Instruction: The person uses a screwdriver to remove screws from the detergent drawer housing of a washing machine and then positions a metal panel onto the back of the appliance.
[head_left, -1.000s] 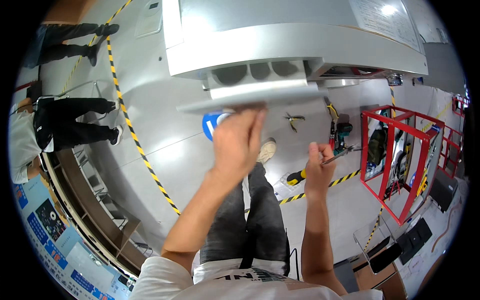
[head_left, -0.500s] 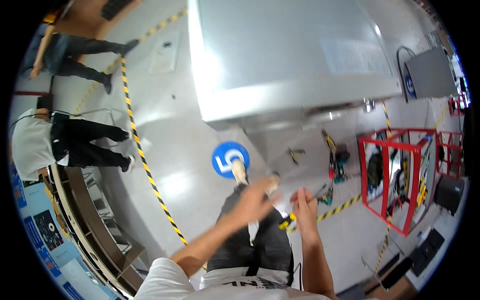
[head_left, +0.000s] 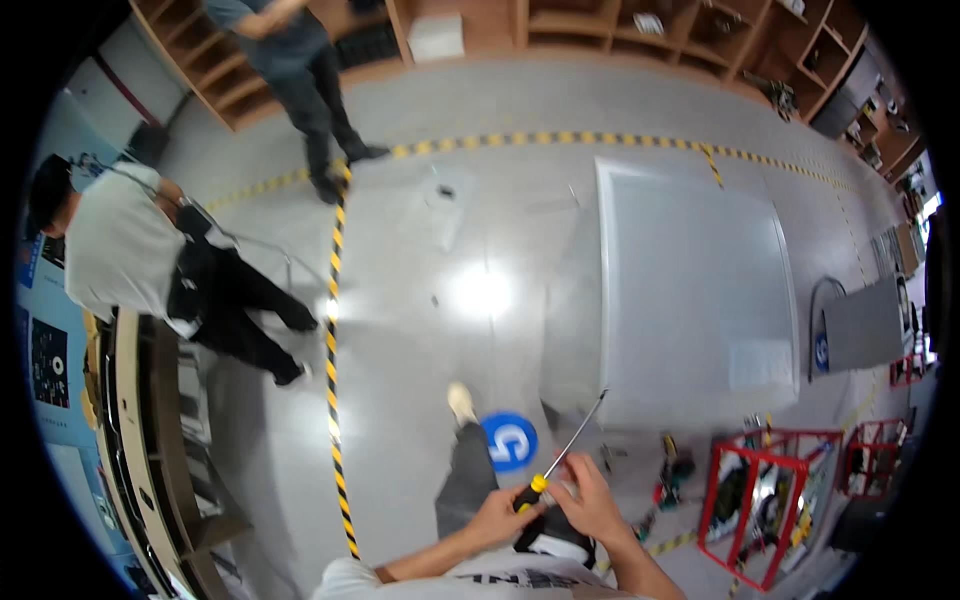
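A screwdriver [head_left: 539, 483] with a black and yellow handle and a long metal shaft is held in front of my body, its tip pointing away to the right. My left hand [head_left: 492, 522] is closed round the handle. Beside the lower shaft, my right hand [head_left: 596, 503] has its thumb and fingers bent in, seemingly pinching the screwdriver just ahead of the handle. Past the tip stands a large silver metal cabinet [head_left: 690, 270] with a flat top.
A red-framed rack [head_left: 765, 470] of tools stands at right, with power tools [head_left: 673, 470] on the floor beside it. A round blue floor marker [head_left: 510, 442] lies by my foot. Two people, a white-shirted one [head_left: 125, 240] and a dark-clothed one [head_left: 300, 90], stand left beyond striped tape [head_left: 335, 400].
My view has swung so the cabinet sits lower and further right. My left hand, blurred and empty earlier, has come onto the screwdriver handle; the screwdriver was at my right hand before.
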